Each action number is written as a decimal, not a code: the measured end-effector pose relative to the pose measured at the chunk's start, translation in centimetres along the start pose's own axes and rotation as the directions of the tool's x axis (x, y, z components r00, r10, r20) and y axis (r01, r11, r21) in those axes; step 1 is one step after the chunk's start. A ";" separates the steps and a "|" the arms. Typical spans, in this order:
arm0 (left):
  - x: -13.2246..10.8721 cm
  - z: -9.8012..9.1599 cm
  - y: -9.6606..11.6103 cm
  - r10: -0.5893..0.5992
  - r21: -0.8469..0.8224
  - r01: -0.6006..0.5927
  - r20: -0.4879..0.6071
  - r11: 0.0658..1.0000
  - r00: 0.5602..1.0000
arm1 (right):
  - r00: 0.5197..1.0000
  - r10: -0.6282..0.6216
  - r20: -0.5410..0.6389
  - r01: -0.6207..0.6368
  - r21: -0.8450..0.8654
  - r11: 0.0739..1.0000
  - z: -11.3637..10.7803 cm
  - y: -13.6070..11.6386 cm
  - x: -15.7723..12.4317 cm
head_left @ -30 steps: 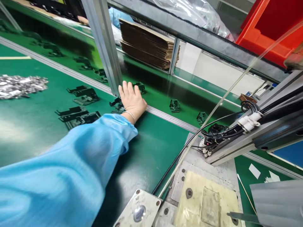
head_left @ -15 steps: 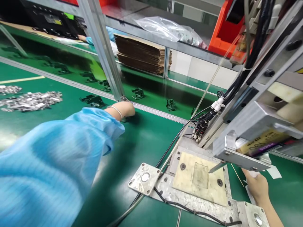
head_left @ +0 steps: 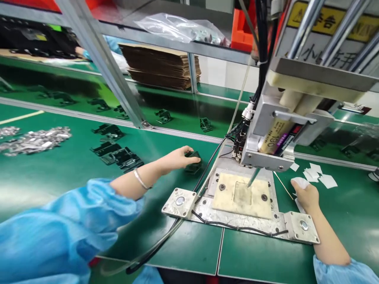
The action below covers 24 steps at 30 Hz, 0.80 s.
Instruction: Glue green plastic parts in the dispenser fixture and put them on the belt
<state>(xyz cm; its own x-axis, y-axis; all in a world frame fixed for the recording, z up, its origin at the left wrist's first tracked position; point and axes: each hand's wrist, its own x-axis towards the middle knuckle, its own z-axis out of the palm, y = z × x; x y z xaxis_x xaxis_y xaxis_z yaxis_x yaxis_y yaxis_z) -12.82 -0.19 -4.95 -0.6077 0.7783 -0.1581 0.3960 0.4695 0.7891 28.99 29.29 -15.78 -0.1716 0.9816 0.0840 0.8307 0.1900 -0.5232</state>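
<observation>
Black metal bracket (head_left: 193, 166) is sitting on the green counter (head_left: 183, 240) under the left hand (head_left: 177, 157), its fingers closing over it, while the right hand (head_left: 304, 196) is pinching a white sheet (head_left: 299, 182).

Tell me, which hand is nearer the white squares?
Right: the right hand sits beside the white squares; the left hand lies far off, beyond the cream fixture plate.

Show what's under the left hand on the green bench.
The left hand sits on a dark metal bracket on the green bench. The bracket's lower end shows past the fingers; the part beneath the palm is covered.
</observation>
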 end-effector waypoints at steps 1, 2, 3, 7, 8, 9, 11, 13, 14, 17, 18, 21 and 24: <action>-0.6 -0.4 0.2 -0.046 -0.091 0.052 0.064 0.995 0.997 | 1.000 0.012 -0.001 -0.012 0.000 1.000 0.0 -0.1 -0.1; -1.2 -0.9 0.4 -0.080 -0.188 0.102 0.119 0.977 0.990 | 1.000 0.021 -0.002 -0.021 0.001 1.000 0.0 -0.3 -0.2; -1.9 -1.3 0.6 -0.095 -0.278 0.136 0.157 0.951 0.983 | 1.000 0.027 0.001 -0.027 0.002 1.000 0.0 -0.5 -0.3; -4.8 -1.4 1.7 -0.026 -0.418 0.132 0.249 0.899 0.968 | 0.999 0.053 0.000 -0.053 -0.002 0.999 -0.3 -1.5 -0.8; -5.5 -0.9 2.2 -0.016 -0.404 0.142 0.299 0.904 0.954 | 0.998 0.060 -0.005 -0.060 -0.002 0.998 -0.3 -1.7 -0.9; -6.2 -0.1 2.8 -0.015 -0.384 0.164 0.364 0.909 0.931 | 0.998 0.066 -0.008 -0.066 0.002 0.998 -0.3 -1.8 -0.9; -7.3 2.0 4.1 -0.025 -0.348 0.237 0.516 0.907 0.856 | 0.997 0.072 -0.012 -0.072 0.022 0.997 -0.4 -2.1 -1.1; -8.0 4.4 5.6 -0.016 -0.332 0.294 0.638 0.896 0.770 | 0.997 0.073 -0.018 -0.072 0.040 0.997 -0.5 -2.2 -1.2; -8.0 5.5 6.2 -0.007 -0.330 0.308 0.672 0.892 0.740 | 0.997 0.073 -0.021 -0.072 0.047 0.996 -0.5 -2.3 -1.3; -7.2 8.1 7.5 0.022 -0.340 0.286 0.676 0.896 0.737 | 0.997 0.071 -0.024 -0.069 0.078 0.995 -0.6 -2.4 -1.5; -6.8 8.7 7.6 0.036 -0.346 0.262 0.662 0.901 0.749 | 0.997 0.069 -0.024 -0.066 0.092 0.994 -0.6 -2.4 -1.5; -5.2 10.1 7.2 0.125 -0.385 0.163 0.622 0.908 0.773 | 0.997 0.065 -0.038 -0.060 0.133 0.989 -0.4 -2.2 -1.4; -4.3 11.3 6.2 0.255 -0.424 0.007 0.556 0.905 0.791 | 0.996 0.068 -0.055 -0.058 0.165 0.984 -0.1 -2.0 -1.1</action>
<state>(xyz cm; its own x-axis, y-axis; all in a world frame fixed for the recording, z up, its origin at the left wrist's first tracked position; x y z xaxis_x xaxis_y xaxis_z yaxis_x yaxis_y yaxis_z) 0.06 4.07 -6.12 0.0030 0.9671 -0.2543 0.0622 0.2536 0.9653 27.56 27.79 -14.79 -0.0857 0.9918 0.0943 0.7402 0.1267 -0.6603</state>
